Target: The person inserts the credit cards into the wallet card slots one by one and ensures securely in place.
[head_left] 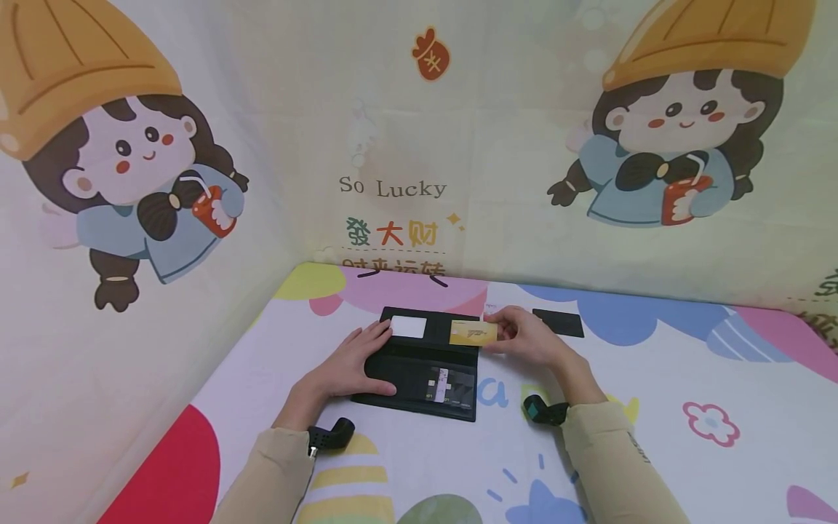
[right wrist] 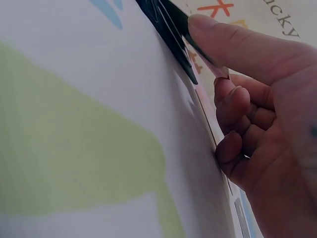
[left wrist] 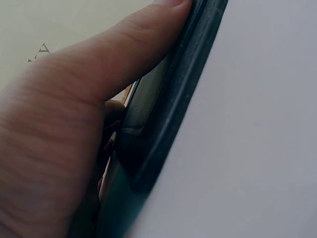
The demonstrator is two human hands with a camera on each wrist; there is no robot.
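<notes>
A black long wallet (head_left: 409, 375) lies unfolded on the table. My left hand (head_left: 350, 362) rests on its left side with fingers spread, the thumb on the lower half and the fingertips by a white card (head_left: 409, 327) in the upper half. In the left wrist view the thumb presses on the wallet's edge (left wrist: 173, 114). My right hand (head_left: 529, 338) pinches the right end of a yellow card (head_left: 466, 333) between thumb and fingers, over the upper half's right side. Whether the card's left end sits in a slot, I cannot tell. Clear pockets (head_left: 461, 389) at lower right show small printed marks.
Beyond my right hand lies a flat black rectangular piece (head_left: 568, 324). A pale printed piece (head_left: 491, 309) shows partly behind that hand. Two thin dark strips (head_left: 439, 281) are at the table's back edge, by the printed wall cloth (head_left: 511, 240).
</notes>
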